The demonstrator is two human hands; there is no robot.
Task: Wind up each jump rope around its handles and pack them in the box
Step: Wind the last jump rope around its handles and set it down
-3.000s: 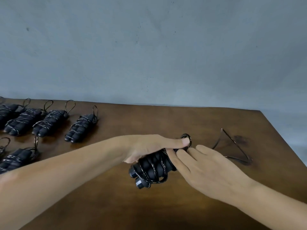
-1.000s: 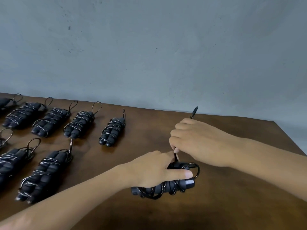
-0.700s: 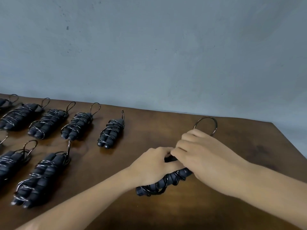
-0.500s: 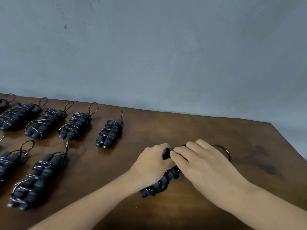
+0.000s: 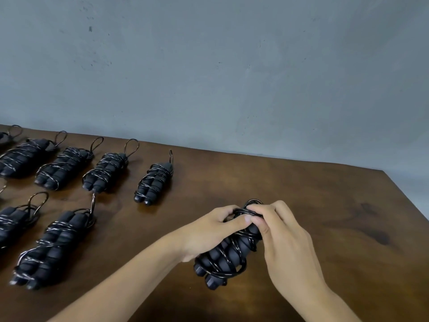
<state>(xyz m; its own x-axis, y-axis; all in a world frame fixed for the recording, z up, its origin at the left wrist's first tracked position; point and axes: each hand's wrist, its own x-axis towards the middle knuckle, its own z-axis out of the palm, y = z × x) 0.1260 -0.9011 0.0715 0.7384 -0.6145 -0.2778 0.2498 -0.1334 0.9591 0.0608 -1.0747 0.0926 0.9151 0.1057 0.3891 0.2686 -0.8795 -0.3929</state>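
The jump rope [image 5: 228, 249], its end loop no longer sticking up but pulled down onto the paired handles, sits gripped in my left hand [image 5: 209, 231] and right hand [image 5: 281, 238], fingers closed around it just above the bench [image 5: 325, 217], so this bundle looks nearly secured beside the wound bundles [image 5: 153, 182].

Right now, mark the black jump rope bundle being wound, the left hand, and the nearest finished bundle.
black wound jump rope bundle in hand [image 5: 228, 255], head view, handle middle
left hand [image 5: 209, 231], head view, back
nearest finished black bundle [image 5: 50, 248], head view, handles

Dark brown wooden table [image 5: 325, 205]; grey concrete wall [image 5: 232, 66] behind it.
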